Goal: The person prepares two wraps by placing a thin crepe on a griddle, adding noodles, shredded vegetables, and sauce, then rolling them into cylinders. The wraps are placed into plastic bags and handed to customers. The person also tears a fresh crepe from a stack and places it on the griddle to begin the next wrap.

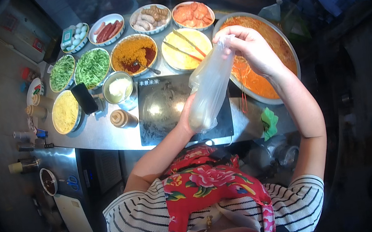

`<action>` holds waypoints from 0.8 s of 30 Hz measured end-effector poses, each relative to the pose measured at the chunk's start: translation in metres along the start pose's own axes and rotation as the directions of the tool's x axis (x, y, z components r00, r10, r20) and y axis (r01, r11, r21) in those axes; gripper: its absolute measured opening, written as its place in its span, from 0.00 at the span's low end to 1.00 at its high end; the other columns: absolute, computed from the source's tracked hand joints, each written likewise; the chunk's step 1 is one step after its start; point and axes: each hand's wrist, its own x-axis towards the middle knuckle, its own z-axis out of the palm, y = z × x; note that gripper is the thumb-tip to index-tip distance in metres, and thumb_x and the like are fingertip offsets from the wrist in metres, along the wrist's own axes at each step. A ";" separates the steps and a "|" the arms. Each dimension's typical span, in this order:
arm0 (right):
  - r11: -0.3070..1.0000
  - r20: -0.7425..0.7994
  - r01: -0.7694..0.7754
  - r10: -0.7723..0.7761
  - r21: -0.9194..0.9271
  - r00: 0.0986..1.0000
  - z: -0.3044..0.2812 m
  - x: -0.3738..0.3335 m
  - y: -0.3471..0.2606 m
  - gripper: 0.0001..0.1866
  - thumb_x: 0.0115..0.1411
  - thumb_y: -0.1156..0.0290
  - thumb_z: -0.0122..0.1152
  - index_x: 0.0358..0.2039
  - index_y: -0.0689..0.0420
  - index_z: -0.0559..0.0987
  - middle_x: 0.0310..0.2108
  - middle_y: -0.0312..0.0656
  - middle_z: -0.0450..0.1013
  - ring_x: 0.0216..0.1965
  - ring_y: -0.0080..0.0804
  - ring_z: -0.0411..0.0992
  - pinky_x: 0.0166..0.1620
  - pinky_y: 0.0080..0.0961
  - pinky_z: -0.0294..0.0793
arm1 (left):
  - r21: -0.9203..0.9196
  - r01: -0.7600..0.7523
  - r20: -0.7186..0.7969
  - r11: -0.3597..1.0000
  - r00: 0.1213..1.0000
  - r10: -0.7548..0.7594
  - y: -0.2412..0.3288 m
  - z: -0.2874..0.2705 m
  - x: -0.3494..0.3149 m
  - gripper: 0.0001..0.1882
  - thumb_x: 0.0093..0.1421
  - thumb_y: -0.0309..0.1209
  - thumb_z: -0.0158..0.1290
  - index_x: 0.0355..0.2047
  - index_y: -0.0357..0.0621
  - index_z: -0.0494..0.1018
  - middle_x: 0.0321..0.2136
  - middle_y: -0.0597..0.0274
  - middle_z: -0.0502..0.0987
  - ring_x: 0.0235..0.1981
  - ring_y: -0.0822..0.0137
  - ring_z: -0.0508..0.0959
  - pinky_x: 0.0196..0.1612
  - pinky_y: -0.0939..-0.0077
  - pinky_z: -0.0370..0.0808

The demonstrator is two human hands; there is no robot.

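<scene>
Hanging above the black griddle plate [166, 104], a clear plastic bag [209, 90] is being held between both hands. Its long axis is running slantwise, from the upper end near the far right corner of the griddle plate down toward the plate's near edge, so that the mouth is pointing up and away and the filled bottom is pointing down toward the person. The mouth is being pinched shut by the fingers [227, 35] of the right hand [252, 49], which is being raised just to the right of the griddle plate, in front of the large round pan [287, 54] of orange-red food. The rounded lower end is being cupped from the left by the left hand [187, 116], over the near part of the griddle plate; its fingers are being hidden behind the bag, so how tightly they are curled cannot be told. The griddle plate is lying on a steel bench [105, 132]. Beyond the griddle plate, bowls are being kept in rows: a yellow one with tongs [186, 48], a brown crumbly one [134, 54], and green vegetables [92, 67] further left. A brown squeeze bottle [123, 118] is lying just left of the griddle plate.
</scene>
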 end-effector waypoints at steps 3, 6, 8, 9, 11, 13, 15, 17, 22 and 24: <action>0.996 -0.077 -0.094 0.094 0.006 0.993 -0.008 0.039 -0.040 0.07 0.62 0.75 0.54 0.40 0.57 0.79 0.30 0.33 0.76 0.26 0.14 0.75 0.36 0.16 0.79 | 0.074 -0.071 0.067 0.995 0.996 0.066 0.019 0.021 0.019 0.22 0.69 0.40 0.47 0.56 0.39 0.72 0.44 0.56 0.82 0.38 0.60 0.84 0.40 0.63 0.84; 0.997 -0.152 -0.042 0.052 0.062 0.987 -0.021 0.089 -0.066 0.09 0.65 0.75 0.52 0.44 0.58 0.77 0.26 0.32 0.72 0.22 0.13 0.72 0.31 0.13 0.79 | 0.311 -0.310 0.168 0.898 0.948 0.269 0.047 0.050 0.047 0.21 0.72 0.41 0.46 0.59 0.42 0.70 0.44 0.57 0.81 0.42 0.62 0.83 0.44 0.64 0.82; 0.996 -0.094 0.019 -0.027 -0.082 0.995 -0.036 0.129 -0.076 0.07 0.66 0.72 0.53 0.42 0.57 0.77 0.24 0.30 0.68 0.19 0.12 0.63 0.24 0.09 0.68 | 0.376 -0.442 0.168 0.814 0.897 0.409 0.067 0.063 0.059 0.19 0.71 0.38 0.47 0.55 0.41 0.71 0.44 0.54 0.80 0.44 0.61 0.82 0.46 0.62 0.80; 0.990 -0.117 -0.023 0.006 -0.141 0.993 -0.042 0.151 -0.079 0.06 0.66 0.71 0.54 0.41 0.56 0.77 0.24 0.30 0.68 0.18 0.12 0.60 0.23 0.10 0.62 | 0.313 -0.351 0.121 0.882 0.936 0.330 0.084 0.069 0.062 0.19 0.71 0.38 0.47 0.56 0.41 0.71 0.46 0.55 0.79 0.47 0.62 0.80 0.51 0.64 0.79; 0.969 -0.104 0.015 -0.042 -0.248 0.994 -0.049 0.195 -0.080 0.04 0.65 0.70 0.55 0.36 0.54 0.76 0.23 0.30 0.67 0.17 0.11 0.56 0.21 0.11 0.53 | 0.329 -0.328 -0.031 0.886 0.933 0.357 0.095 0.058 0.044 0.18 0.71 0.37 0.47 0.55 0.40 0.71 0.47 0.57 0.79 0.46 0.63 0.80 0.51 0.65 0.78; 0.922 -0.150 -0.009 -0.053 -0.388 0.987 -0.053 0.235 -0.077 0.04 0.61 0.69 0.56 0.33 0.54 0.76 0.22 0.29 0.66 0.17 0.14 0.57 0.20 0.13 0.54 | 0.368 -0.283 -0.075 0.886 0.941 0.331 0.094 0.032 0.005 0.18 0.70 0.37 0.48 0.56 0.41 0.70 0.45 0.59 0.78 0.44 0.65 0.79 0.50 0.68 0.77; 0.840 -0.139 0.012 -0.103 -0.542 0.985 -0.056 0.273 -0.072 0.05 0.58 0.69 0.57 0.32 0.55 0.77 0.22 0.30 0.68 0.19 0.18 0.64 0.22 0.16 0.62 | 0.356 -0.228 0.003 0.906 0.970 0.242 0.084 -0.003 -0.046 0.18 0.70 0.35 0.48 0.56 0.41 0.69 0.41 0.61 0.77 0.41 0.67 0.77 0.46 0.71 0.77; 0.704 -0.175 0.028 -0.214 -0.710 0.961 -0.056 0.311 -0.064 0.07 0.58 0.69 0.56 0.34 0.57 0.79 0.26 0.34 0.75 0.29 0.26 0.76 0.33 0.22 0.76 | 0.290 -0.257 -0.109 0.922 0.948 0.299 0.066 -0.037 -0.105 0.17 0.69 0.33 0.48 0.56 0.41 0.70 0.41 0.60 0.78 0.39 0.66 0.78 0.44 0.71 0.76; 0.747 -0.266 0.010 -0.249 -0.665 0.931 -0.086 0.378 -0.040 0.13 0.59 0.66 0.56 0.41 0.59 0.81 0.31 0.42 0.80 0.36 0.32 0.80 0.39 0.27 0.78 | 0.158 -0.409 -0.414 0.899 0.799 0.436 0.005 -0.087 -0.227 0.14 0.67 0.32 0.51 0.51 0.42 0.73 0.34 0.61 0.77 0.33 0.65 0.76 0.39 0.69 0.73; 0.680 -0.412 -0.028 -0.411 -0.733 0.813 -0.092 0.399 -0.027 0.20 0.59 0.66 0.56 0.49 0.63 0.77 0.35 0.46 0.81 0.39 0.35 0.80 0.43 0.29 0.78 | 0.125 -0.485 -0.485 0.866 0.731 0.480 -0.013 -0.094 -0.257 0.14 0.67 0.32 0.51 0.50 0.43 0.73 0.34 0.61 0.77 0.34 0.65 0.76 0.39 0.69 0.74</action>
